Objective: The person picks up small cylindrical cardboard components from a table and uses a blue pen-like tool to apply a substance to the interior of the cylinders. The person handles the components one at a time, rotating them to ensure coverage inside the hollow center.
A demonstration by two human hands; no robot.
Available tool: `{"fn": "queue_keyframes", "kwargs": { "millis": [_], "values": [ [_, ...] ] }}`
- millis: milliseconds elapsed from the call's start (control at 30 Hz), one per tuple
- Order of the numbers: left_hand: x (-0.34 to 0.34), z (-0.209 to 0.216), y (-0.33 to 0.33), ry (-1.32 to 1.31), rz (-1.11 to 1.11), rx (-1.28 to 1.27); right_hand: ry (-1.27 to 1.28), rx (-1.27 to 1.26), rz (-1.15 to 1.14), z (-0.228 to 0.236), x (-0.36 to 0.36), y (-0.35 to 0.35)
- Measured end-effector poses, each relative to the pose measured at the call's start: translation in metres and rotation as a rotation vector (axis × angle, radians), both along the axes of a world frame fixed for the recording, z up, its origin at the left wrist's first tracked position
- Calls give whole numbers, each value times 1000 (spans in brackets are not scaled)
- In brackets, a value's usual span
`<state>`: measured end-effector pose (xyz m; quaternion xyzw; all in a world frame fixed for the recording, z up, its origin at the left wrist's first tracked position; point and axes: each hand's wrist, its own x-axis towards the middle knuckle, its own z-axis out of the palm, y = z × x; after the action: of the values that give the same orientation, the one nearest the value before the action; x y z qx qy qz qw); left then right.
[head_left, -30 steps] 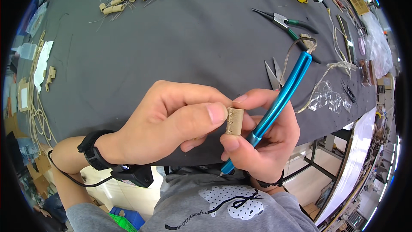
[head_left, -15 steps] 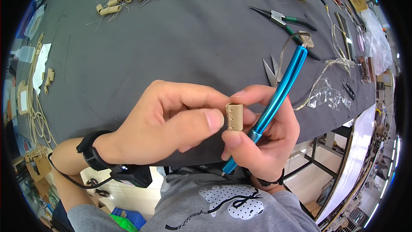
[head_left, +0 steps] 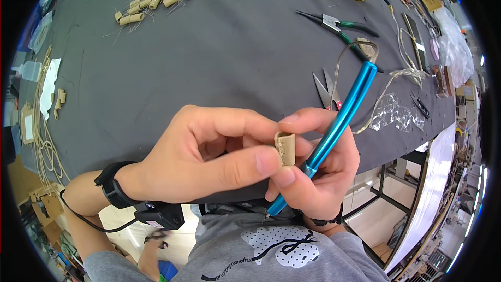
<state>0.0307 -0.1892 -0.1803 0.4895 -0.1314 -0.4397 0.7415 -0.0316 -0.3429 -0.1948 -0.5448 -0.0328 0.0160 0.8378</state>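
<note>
Since half a second earlier, the left hand's [head_left: 180, 156] thumb has come down to the lower part of the tube [head_left: 287, 152], which has tipped so that its open end shows more. This tube is short and beige, with fine ribs on its wall and a rough seam along the left side. It is upright, slightly tilted, between both hands. The right hand [head_left: 329, 177] pinches it between thumb and fingers, and the same hand holds a blue tool [head_left: 343, 115], slim, round and shiny like metal. The left thumb rests at the seam side; whether this hand really grips, I cannot tell. On the surface [head_left: 209, 62], which is dark grey cloth with soft wrinkles, further tubes [head_left: 170, 0] lie in a pile with thin strands sticking out. Beyond the right hand are scissors [head_left: 323, 92] with pointed steel blades, green-handled pliers [head_left: 331, 23] and crinkled clear film [head_left: 386, 112].
</note>
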Motion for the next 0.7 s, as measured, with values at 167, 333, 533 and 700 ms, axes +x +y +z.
{"fn": "queue_keyframes", "kwargs": {
  "millis": [167,333,533,700],
  "values": [
    [-4,-9,4,-374,80,70,-124,-15,13,-5,0,-2],
    [-3,-12,6,-648,93,110,-199,-25,-17,-7,2,0],
    [-2,-7,6,-746,125,183,-152,23,-45,-2,-1,0],
    [3,11,9,-1048,123,308,-206,255,-295,-3,-3,-6]
  ]
}}
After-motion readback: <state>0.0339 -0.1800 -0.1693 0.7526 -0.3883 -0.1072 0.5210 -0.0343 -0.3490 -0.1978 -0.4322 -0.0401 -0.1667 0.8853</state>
